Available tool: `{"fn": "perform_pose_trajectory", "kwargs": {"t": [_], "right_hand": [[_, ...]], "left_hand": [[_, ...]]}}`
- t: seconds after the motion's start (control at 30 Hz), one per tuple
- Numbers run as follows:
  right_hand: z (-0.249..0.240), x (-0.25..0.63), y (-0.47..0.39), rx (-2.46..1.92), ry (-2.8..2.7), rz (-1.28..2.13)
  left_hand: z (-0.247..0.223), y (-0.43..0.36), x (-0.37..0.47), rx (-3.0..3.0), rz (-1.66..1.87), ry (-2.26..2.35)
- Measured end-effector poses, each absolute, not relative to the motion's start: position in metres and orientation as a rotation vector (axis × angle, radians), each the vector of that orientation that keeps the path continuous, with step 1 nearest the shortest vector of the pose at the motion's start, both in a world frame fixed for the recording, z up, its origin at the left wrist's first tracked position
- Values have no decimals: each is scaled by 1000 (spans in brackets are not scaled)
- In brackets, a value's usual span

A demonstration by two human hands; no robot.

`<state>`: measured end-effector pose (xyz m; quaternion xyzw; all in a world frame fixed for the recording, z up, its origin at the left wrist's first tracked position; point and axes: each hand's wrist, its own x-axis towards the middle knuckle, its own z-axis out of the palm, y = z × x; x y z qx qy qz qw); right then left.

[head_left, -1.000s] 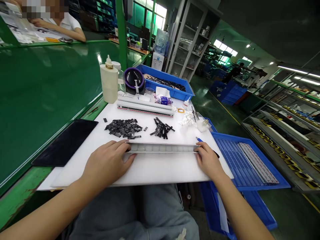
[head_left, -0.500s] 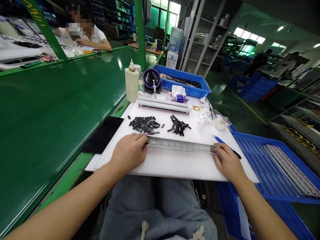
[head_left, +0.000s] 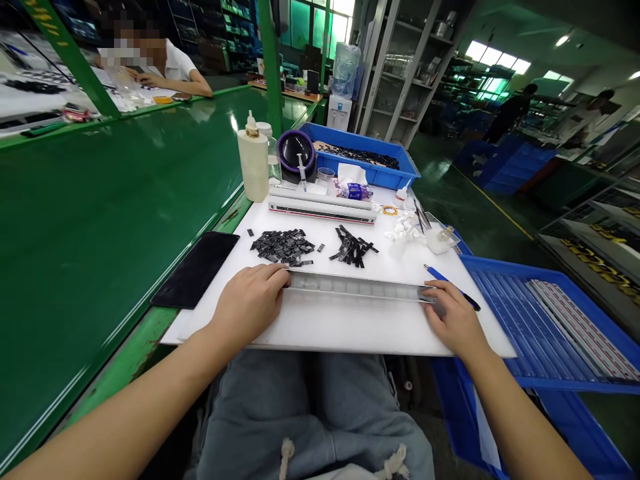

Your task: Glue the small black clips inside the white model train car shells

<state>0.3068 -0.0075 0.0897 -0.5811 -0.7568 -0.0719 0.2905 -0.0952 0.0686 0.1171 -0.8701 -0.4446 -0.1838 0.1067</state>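
Between my two hands lies a long, narrow model train car body, its hollow pale inside showing. My left hand is closed around its left end, and my right hand grips the right end with thumb and fingers. Just beyond it on the white foam board are a heap of small black rectangular pieces and a smaller pile of black strips. A blue pen lies beside my right hand. Farther back rests a white train car body with a red stripe.
A cream squeeze bottle and a blue bin of black parts stand at the back. On the left is a dark flat panel by the green conveyor. A blue tray with striped car bodies is at right. Across the conveyor sits a person.
The view has shifted slightly, so the bench things sit a little farther left. Both hands keep their hold on the car body, which looks almost unchanged.
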Motion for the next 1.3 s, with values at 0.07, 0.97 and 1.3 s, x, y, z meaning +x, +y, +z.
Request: {"fn": "perform_pose_trajectory", "kwargs": {"t": [0.07, 0.97, 1.3], "right_hand": [[89, 307, -8, -1551, -2010, -191], [91, 306, -8, -1558, -1963, -56], [99, 301, -5, -1532, -1942, -1]], "left_hand": [[117, 69, -95, -2566, -551, -1311], [132, 78, -100, -2666, -479, -1198], [157, 80, -83, -2843, -450, -959]]}}
